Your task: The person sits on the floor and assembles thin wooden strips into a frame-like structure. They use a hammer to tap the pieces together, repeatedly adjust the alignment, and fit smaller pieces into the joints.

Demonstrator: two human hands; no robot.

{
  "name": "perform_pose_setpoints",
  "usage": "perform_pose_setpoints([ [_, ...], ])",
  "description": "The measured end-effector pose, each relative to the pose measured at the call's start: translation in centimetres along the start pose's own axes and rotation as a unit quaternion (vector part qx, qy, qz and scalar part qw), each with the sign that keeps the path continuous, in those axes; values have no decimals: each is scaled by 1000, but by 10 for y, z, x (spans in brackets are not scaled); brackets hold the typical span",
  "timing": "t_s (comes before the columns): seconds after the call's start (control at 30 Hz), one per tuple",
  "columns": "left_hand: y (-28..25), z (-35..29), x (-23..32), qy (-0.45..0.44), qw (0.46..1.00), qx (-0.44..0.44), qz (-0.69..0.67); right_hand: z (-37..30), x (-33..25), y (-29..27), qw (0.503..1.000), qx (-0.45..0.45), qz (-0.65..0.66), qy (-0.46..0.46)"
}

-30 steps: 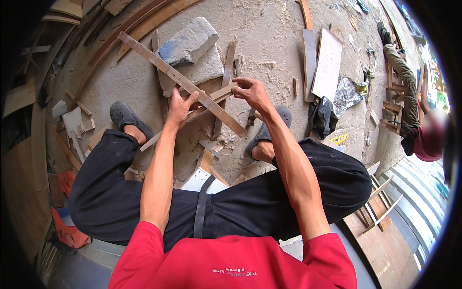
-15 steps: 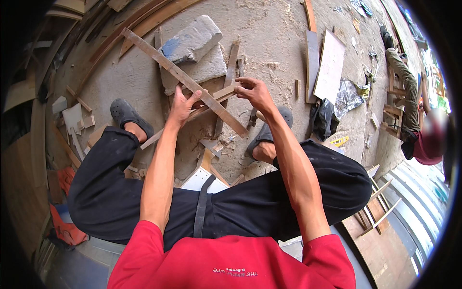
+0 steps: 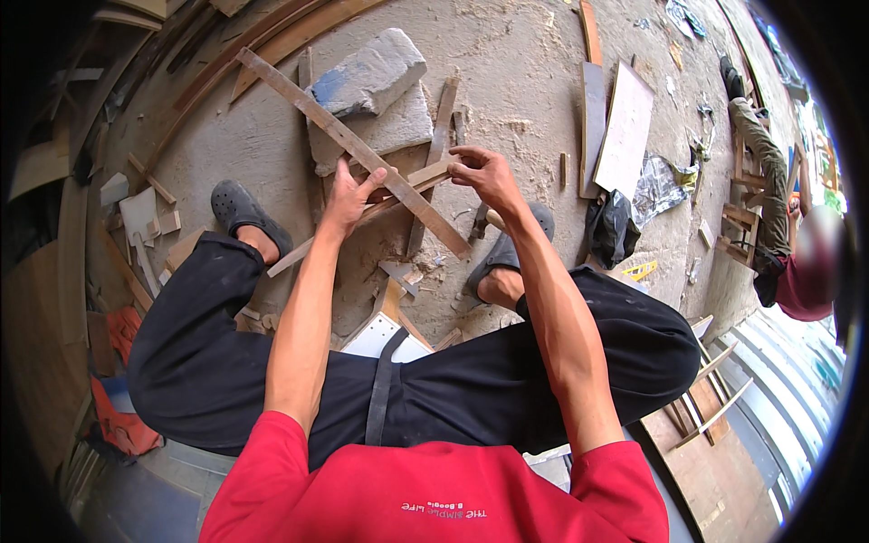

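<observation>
My left hand [image 3: 350,195] is closed around two wooden strips where they cross, its thumb lying on top. The upper one, a long flat wooden batten [image 3: 305,106], slants from far left to near right. Beneath it, a narrower wooden strip [image 3: 429,174] runs up to the right. My right hand [image 3: 486,177] is closed, thumb and fingers pinched at that strip's right end; whether a small piece is also between them is hidden. Two rough pale blocks [image 3: 376,77] are stacked just beyond. A hammer [image 3: 494,219] lies partly hidden near my right foot.
Between my legs a metal-headed tool [image 3: 402,275] lies by a white-topped wooden piece [image 3: 367,335]. Boards [image 3: 623,127] and a black plastic bag [image 3: 612,226] lie to the right. Wood offcuts [image 3: 140,217] litter the left. Another person [image 3: 772,163] is at the far right.
Both hands keep their places on the crossed strips. The whole view has shifted slightly; the strips' arrangement looks the same.
</observation>
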State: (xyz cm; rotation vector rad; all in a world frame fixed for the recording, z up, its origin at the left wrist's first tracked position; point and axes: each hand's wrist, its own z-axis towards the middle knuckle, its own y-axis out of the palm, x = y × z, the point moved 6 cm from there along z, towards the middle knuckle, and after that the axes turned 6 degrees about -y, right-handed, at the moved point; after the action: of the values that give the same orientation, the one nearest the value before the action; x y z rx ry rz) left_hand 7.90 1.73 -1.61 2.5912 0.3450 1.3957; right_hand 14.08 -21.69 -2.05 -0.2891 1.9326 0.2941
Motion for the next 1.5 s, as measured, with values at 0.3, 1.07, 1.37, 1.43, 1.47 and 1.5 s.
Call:
perform_pose_setpoints([
  [0.3,-5,5,-7,3,1000,14,0,1,3,-1,1000,-2,2,-2],
  [1.07,-10,7,-11,7,999,28,22,1,1,0,1000,-9,14,8],
  [1.37,-16,15,-20,32,999,8,41,2,4,0,1000,-6,15,12],
  [1.43,-9,10,-14,11,1000,11,6,2,2,-2,1000,1,22,15],
  [1.47,-5,7,-11,1,1000,12,-12,0,1,-5,999,7,30,19],
  [1.5,-12,8,-15,5,1000,24,-10,0,-3,-3,999,6,37,20],
])
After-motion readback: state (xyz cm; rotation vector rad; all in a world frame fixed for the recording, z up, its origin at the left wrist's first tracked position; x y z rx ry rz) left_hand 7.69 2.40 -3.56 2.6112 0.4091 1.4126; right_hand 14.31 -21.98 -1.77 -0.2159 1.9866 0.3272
